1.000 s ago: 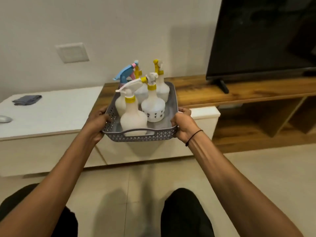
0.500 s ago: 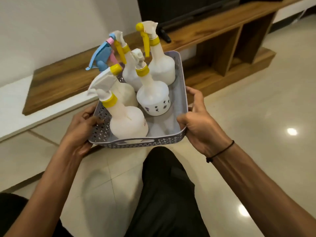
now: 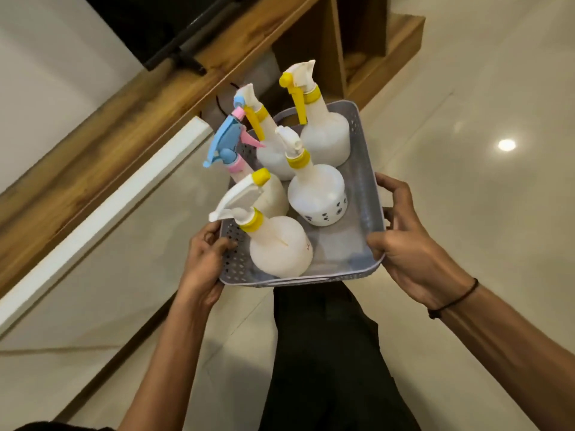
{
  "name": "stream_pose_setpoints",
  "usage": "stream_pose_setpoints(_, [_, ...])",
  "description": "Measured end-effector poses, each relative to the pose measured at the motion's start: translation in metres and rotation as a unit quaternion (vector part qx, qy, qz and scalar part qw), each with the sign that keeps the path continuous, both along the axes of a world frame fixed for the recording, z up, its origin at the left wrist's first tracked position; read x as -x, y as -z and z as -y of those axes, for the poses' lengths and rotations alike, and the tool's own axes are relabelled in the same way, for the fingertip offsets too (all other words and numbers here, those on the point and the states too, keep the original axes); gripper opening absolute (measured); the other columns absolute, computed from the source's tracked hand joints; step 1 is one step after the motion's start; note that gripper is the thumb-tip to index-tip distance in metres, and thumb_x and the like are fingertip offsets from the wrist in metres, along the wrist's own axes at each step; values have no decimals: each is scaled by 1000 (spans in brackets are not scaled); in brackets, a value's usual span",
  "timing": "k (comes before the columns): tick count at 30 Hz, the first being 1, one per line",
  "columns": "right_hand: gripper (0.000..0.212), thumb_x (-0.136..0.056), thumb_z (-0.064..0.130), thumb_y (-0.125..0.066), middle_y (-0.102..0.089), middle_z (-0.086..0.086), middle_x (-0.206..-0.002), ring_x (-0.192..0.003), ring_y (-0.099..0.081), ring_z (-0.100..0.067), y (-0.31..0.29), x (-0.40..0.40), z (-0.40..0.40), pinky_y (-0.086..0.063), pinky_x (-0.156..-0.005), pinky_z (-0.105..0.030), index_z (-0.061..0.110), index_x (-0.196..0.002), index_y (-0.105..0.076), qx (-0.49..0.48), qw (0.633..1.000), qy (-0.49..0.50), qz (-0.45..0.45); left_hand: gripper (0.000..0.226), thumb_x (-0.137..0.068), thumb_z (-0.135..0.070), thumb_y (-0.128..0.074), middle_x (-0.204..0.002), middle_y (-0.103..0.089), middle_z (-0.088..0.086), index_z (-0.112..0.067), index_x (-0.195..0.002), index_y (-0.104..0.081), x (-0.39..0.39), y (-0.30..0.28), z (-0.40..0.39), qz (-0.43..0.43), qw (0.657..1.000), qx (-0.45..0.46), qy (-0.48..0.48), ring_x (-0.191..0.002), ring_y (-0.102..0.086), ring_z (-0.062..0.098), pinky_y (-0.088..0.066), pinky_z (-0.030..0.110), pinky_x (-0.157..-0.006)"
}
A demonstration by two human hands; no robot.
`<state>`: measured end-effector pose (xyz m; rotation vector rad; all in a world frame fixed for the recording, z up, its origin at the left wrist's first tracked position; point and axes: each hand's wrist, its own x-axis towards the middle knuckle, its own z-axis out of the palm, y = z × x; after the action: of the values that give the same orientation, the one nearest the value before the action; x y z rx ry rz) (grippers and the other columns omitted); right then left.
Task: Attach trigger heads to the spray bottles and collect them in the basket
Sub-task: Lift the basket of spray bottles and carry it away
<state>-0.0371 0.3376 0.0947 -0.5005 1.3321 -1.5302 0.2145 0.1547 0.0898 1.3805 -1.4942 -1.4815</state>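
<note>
Glossy pale floor tiles (image 3: 466, 88) fill the background, with one bright ceiling-light reflection on them. A wood-grain TV unit (image 3: 93, 144) runs diagonally across the upper left; a dark television (image 3: 149, 20) stands on it, cut off by the frame edge.

Basket (image 3: 365, 194): grey plastic, rectangular, rounded corners, perforated walls, slot handles at the near and far ends. Held in mid-air above the floor and a dark-trousered leg (image 3: 326, 353).

Left hand (image 3: 203, 262) closed around the basket's left wall, fingertips curled over the rim. Right hand (image 3: 410, 241) clamped on the right wall, thumb inside; a thin black cord (image 3: 454, 298) circles that wrist.

Five spray bottles stand upright inside, all translucent white plastic with bulbous bodies and narrow necks, each with a trigger head fitted. Nearest bottle (image 3: 280, 247): white trigger, yellow collar. Patterned bottle (image 3: 317, 197): small dark marks near its base, too small to read. Far-right bottle (image 3: 325, 135): yellow trigger lever. Blue-and-pink trigger head (image 3: 225, 144) at left; its bottle is mostly hidden behind the others.
</note>
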Motion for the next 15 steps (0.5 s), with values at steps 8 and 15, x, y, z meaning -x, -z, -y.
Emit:
stream_pose_setpoints(8, [103, -64, -14, -56, -49, -16, -137, -125, -58, -41, 106, 47, 44, -63, -67, -29, 41, -149, -34, -16, 998, 59, 13, 64, -86, 21, -47, -127, -78, 13, -4, -142, -65, 65, 102, 64, 30, 998, -34, 41, -115, -75, 30, -63, 33, -85])
stream_pose_setpoints(15, [102, -70, -29, -42, -45, -16, -136, -130, -53, -44, 171, 89, 108, -64, -68, -33, 40, -146, -38, -6, 999, 45, 22, 69, -84, 21, -41, -129, -78, 9, -11, -141, -66, 99, 145, 104, -3, 999, -46, 13, -118, -75, 26, -63, 35, -91])
